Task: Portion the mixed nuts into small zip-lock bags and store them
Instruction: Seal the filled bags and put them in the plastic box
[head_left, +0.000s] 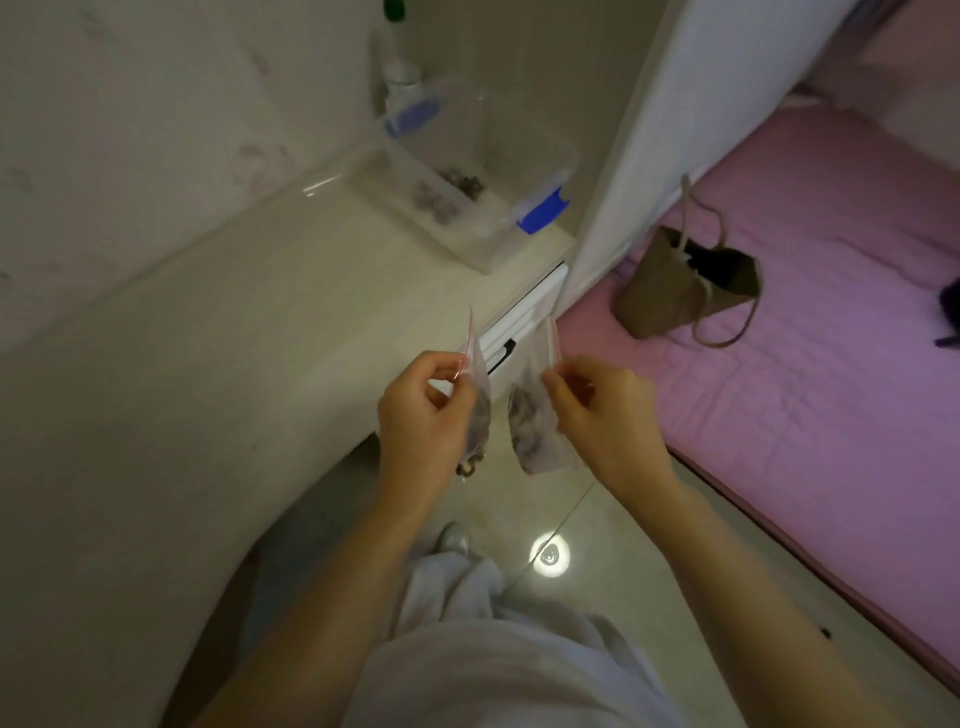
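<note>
at counter edge (324, 465): two nut bags (535, 431)

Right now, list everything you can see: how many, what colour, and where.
counter: one, white, left
box: one, clear with blue clips, on the counter's far end
nuts: small heap, brown, in the box; count unclear
bottle: one, white with green cap, behind the box
drawer: one, white with black handle, under the counter
bed: one, pink, right
tote: one, brown, on the bed
floor: pale, glossy, below
left bag: one, clear with red zip, nuts inside, held in the air
right bag: one, clear with red zip, nuts inside, beside the left bag
left hand: pinches the left bag's top
right hand: pinches the right bag's top
</note>
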